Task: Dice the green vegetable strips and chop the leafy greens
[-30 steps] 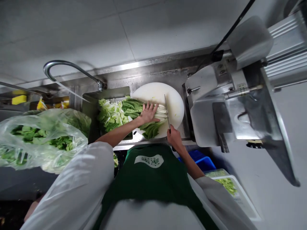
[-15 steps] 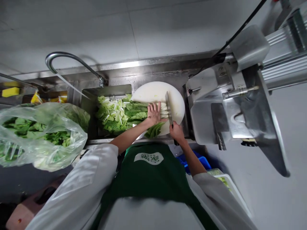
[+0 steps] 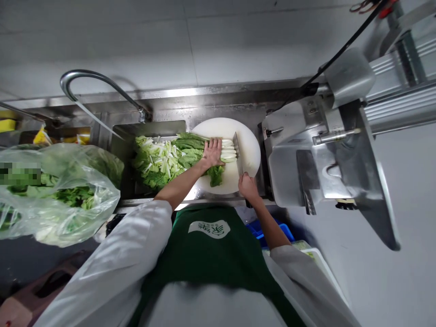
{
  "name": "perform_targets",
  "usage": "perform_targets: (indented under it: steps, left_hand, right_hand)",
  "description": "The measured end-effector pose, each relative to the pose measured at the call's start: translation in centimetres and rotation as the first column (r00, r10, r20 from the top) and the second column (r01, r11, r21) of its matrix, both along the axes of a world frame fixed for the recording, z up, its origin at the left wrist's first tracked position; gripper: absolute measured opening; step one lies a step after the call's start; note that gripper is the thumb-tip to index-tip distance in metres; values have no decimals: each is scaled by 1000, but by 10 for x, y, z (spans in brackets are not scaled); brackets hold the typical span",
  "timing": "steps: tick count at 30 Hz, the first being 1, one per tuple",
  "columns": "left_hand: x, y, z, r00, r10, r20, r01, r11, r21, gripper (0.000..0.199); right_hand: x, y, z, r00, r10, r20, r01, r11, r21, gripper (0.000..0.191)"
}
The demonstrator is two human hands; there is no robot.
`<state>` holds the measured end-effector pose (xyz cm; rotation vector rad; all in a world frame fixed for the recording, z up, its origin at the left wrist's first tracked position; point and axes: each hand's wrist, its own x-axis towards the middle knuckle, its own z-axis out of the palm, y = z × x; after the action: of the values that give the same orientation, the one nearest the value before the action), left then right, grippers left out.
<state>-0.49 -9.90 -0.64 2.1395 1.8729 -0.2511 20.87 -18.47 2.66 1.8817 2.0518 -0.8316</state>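
Observation:
On a round white cutting board [image 3: 250, 150] lies a bunch of leafy greens [image 3: 190, 150], its pale stems [image 3: 229, 151] pointing right. My left hand [image 3: 213, 152] rests flat on the bunch with its fingers spread. In my right hand [image 3: 247, 185] is the handle of a knife [image 3: 238, 152]; its broad blade stands upright at the cut ends of the stems. Cut greens [image 3: 156, 161] are heaped in the sink basin at the left of the board.
A curved faucet [image 3: 102, 79] reaches over the sink [image 3: 124, 156]. At the left sits a clear plastic bag of greens [image 3: 102, 181]. A metal slicing machine [image 3: 289, 172] stands right of the board. Blue [image 3: 286, 230] and white [image 3: 327, 268] containers are below at the right.
The stems now lie lined up left of the blade, and the loose leaves near the board's front edge have shifted. My left hand has moved slightly left and up. The view has shifted a little.

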Motion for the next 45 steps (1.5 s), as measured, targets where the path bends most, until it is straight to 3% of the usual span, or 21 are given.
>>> perform_targets:
  steps: [3, 8, 14, 22, 30, 34, 36, 40, 43, 45]
  left_hand:
    - [2, 4, 0, 999, 37, -8, -37, 999, -19, 130]
    - [12, -11, 2, 993, 65, -95, -67, 998, -17, 125]
    - [14, -15, 1, 990, 98, -97, -103, 993, -49, 124]
    - [11, -12, 4, 996, 80, -42, -83, 994, -69, 123]
    - [10, -7, 4, 997, 64, -36, -66, 996, -62, 110]
    - [16, -11, 6, 994, 102, -44, -104, 992, -64, 111]
    - [18, -5, 13, 991, 127, -34, -131, 982, -137, 118]
    - [-12, 30, 40, 991, 119, 55, -96, 943, -318, 114]
    - [-68, 51, 52, 970, 228, 83, -190, 926, -328, 89]
    - [-102, 48, 52, 950, 305, 69, -257, 887, -383, 78]
  right_hand:
    - [-2, 2, 7, 1000, -12, 12, 12, 999, 33, 31]
    - [1, -7, 34, 998, -35, 54, 29, 993, 113, 32]
    - [-5, -8, 47, 997, 60, 55, -63, 996, 64, 31]
    - [-13, 15, 41, 985, 141, 102, -138, 990, -37, 31]
    - [-45, 55, 1, 994, 113, 11, -113, 994, -1, 35]
    - [-42, 57, -9, 996, 93, -9, -93, 995, 44, 33]
    - [-36, 57, -10, 996, 92, -15, -90, 994, 64, 33]
    - [-31, 61, -8, 995, 95, -26, -93, 994, 65, 33]
    - [-30, 61, -2, 994, 103, -31, -101, 993, 63, 34]
    - [-28, 57, 6, 995, 97, -25, -95, 992, 79, 35]
